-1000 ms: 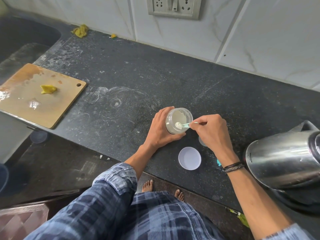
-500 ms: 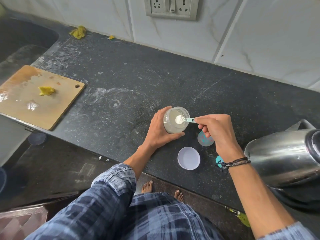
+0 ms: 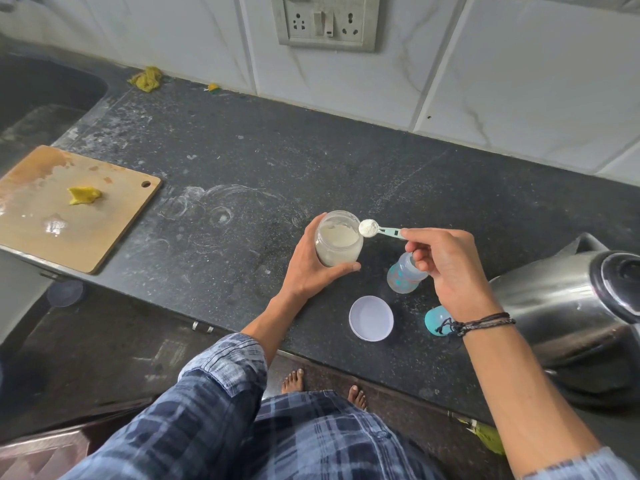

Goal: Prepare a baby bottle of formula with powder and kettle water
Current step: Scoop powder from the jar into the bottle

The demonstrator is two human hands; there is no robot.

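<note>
My left hand (image 3: 308, 268) grips an open glass jar of white formula powder (image 3: 337, 239), tilted toward me on the dark counter. My right hand (image 3: 446, 268) pinches the handle of a small teal scoop (image 3: 379, 230). Its bowl is heaped with powder and hovers just above the jar's right rim. Beneath my right fingers stands the clear baby bottle (image 3: 401, 277) with blue markings, its top partly hidden. The jar's white lid (image 3: 371, 318) lies upside down near the counter's front edge. A teal bottle cap (image 3: 436, 320) rests behind my right wrist.
A steel electric kettle (image 3: 568, 306) on its base fills the right side. A wooden cutting board (image 3: 69, 209) with a yellow scrap lies far left beside the sink (image 3: 41, 95). A wall socket (image 3: 327, 20) sits above the counter. The counter's front edge runs just before my feet.
The scoop has come up out of the jar with a heap of powder and moved right over the rim. My right hand lifted away, uncovering the baby bottle.
</note>
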